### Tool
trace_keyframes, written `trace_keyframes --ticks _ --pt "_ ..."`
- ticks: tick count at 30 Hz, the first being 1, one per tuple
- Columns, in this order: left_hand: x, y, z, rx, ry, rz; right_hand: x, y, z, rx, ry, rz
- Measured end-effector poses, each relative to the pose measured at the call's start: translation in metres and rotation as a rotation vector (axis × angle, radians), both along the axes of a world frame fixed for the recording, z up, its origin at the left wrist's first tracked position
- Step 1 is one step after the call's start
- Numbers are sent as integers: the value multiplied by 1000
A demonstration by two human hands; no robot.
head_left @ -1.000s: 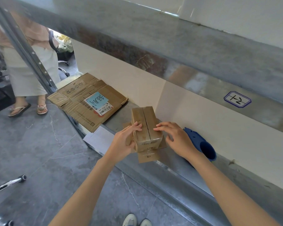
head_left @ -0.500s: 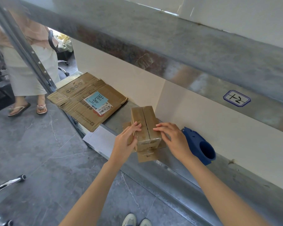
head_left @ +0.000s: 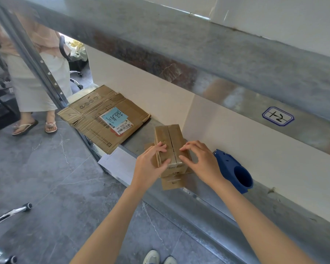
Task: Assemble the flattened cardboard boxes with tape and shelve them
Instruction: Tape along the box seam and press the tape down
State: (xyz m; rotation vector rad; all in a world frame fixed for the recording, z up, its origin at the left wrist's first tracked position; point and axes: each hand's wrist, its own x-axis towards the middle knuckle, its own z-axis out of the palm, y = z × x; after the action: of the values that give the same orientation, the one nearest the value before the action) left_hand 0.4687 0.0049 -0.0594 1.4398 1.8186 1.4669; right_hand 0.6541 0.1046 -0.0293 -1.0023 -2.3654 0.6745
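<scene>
A small brown cardboard box (head_left: 169,137), its top flaps closed along a middle seam, stands on the metal shelf (head_left: 213,202). It sits on a flat piece of cardboard (head_left: 172,184). My left hand (head_left: 151,165) holds the box's left side, thumb on the front edge and fingers on the top. My right hand (head_left: 200,159) has bent fingers touching the right flap and the near right corner. A blue tape dispenser (head_left: 232,170) lies on the shelf just right of my right hand.
A large flattened cardboard box (head_left: 95,119) with a blue note and a barcode label lies at the shelf's left end, overhanging it. The upper shelf beam (head_left: 217,73) runs overhead. A person in sandals (head_left: 34,80) stands at the far left beside an upright post (head_left: 38,61). A white sheet (head_left: 120,164) hangs off the edge.
My right hand has lifted slightly, with its fingers more arched over the right flap. My left hand has shifted a little along the box's left side. The box has stayed in place.
</scene>
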Motion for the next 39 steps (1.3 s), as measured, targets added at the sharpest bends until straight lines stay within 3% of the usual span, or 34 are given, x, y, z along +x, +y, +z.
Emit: trace_keyframes --ticks 4,10,14,21,35,39 --pt "-12 0 1 -27 6 -86 6 6 2 11 -35 40" --pt "-8 4 3 -18 66 -28 5 5 0 25 -38 28" --pt "-17 -1 6 -126 116 -125 11 8 4 -51 -93 89" --pt "-22 -2 10 -172 277 -196 10 14 3 189 -139 154" --pt "-31 -2 21 -248 317 -284 11 20 25 235 -294 279" --pt "-32 -3 23 -234 305 -293 10 17 18 240 -190 225"
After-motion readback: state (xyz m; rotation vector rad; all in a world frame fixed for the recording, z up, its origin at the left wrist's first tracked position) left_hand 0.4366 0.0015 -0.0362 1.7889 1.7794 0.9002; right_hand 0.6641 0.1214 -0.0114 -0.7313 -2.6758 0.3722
